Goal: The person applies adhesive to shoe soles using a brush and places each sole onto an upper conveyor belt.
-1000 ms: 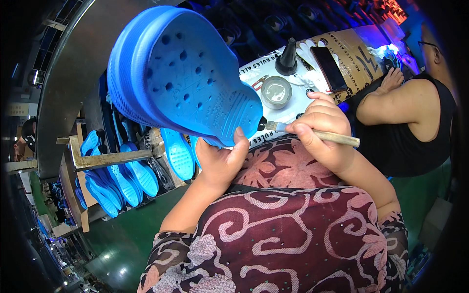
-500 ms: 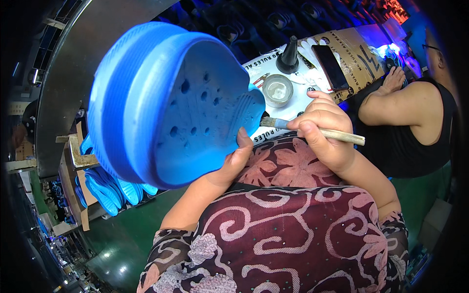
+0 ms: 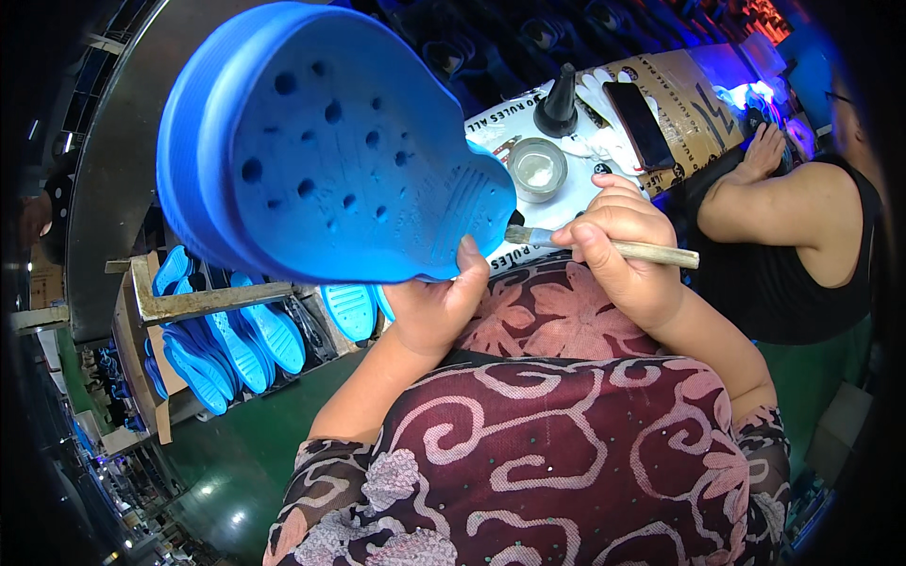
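My left hand (image 3: 439,307) grips a large blue foam shoe upper (image 3: 326,160) by its narrow end, with the thumb on its inner face. Several round holes pierce the broad part. In my right hand (image 3: 628,245) is a paint brush (image 3: 661,253) with a pale wooden handle, pinched between thumb and fingers. Its bristles point left and reach the edge of the narrow end; whether they touch it I cannot tell. Just beyond the brush stands a round bowl (image 3: 538,170) with some pale liquid in it.
A black cone-shaped bottle (image 3: 559,102), white gloves (image 3: 604,141) and a dark phone (image 3: 638,123) lie on the white-covered bench. Blue soles (image 3: 231,344) fill a box at lower left, behind a metal frame (image 3: 212,300). A co-worker (image 3: 802,217) sits close on the right.
The blue shoe upper has tilted and risen, so more of its holed inner face shows and more soles are visible below. My right hand and the brush have shifted only slightly.
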{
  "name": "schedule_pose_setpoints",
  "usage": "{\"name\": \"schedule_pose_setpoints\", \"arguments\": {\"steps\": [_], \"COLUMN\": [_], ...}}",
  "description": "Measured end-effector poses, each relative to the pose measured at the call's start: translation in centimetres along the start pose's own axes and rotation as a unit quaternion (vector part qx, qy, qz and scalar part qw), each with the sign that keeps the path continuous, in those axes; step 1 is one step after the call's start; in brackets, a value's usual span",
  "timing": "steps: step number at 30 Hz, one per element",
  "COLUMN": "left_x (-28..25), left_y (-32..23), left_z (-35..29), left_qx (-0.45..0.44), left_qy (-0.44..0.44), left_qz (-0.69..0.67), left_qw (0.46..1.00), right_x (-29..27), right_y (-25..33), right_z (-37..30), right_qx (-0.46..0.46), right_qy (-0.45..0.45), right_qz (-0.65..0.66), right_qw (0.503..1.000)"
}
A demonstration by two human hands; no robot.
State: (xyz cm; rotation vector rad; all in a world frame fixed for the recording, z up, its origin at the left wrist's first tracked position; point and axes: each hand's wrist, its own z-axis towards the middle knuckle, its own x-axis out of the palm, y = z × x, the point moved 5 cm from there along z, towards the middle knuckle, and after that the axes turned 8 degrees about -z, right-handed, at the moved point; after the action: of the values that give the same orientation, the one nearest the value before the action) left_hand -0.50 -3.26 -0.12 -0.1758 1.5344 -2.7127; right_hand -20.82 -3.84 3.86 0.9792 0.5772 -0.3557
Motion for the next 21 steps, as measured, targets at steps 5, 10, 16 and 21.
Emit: {"name": "schedule_pose_setpoints", "arguments": {"steps": [5,10,16,21], "left_x": [0.07,0.01,-0.01,0.25], "left_y": [-0.16,-0.08,-0.10,-0.20], "left_z": [0.10,0.10,-0.06,0.05], "left_qx": [-0.011,-0.033,-0.026,-0.031], "left_qy": [0.001,-0.008,0.007,0.003], "left_qz": [0.030,0.026,0.033,0.027], "left_qw": [0.999,0.999,0.999,0.999], "right_x": [-0.28,0.13,-0.71,-0.01], "right_y": [-0.70,-0.39,-0.72,-0.33], "right_z": [-0.14,0.11,-0.25,0.03], "right_qx": [0.064,0.032,0.035,0.021], "right_qy": [-0.023,-0.011,-0.037,-0.011], "right_qz": [0.055,0.002,0.011,0.026], "right_qw": [0.996,0.999,0.999,0.999]}}
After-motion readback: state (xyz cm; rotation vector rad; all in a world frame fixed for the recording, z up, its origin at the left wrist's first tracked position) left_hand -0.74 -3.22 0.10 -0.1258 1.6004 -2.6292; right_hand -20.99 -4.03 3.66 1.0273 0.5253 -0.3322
